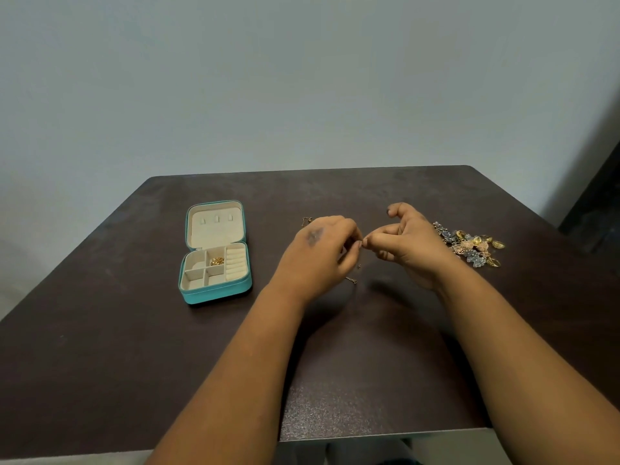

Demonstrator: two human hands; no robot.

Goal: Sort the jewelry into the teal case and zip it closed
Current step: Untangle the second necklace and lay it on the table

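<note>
Gold-toned and very fine, a chain (pixel 353 276) is being pinched between the fingertips of both hands above the middle of the dark table (pixel 369 380); short lengths are seen hanging below the pinch and trailing out behind the left hand (pixel 320 255). Its run is judged to be lying roughly left to right, though most of it is hidden. The right hand (pixel 407 245) is being held curled, thumb and forefinger closed on the chain. The teal case (pixel 214 251) is lying open to the left of the hands, near the left hand and well apart from the right, a small gold piece (pixel 217 261) already resting in one rear compartment. The unsorted jewelry heap (pixel 469 245) is lying just beyond the right hand. A leftward carry is judged to be required.
</note>
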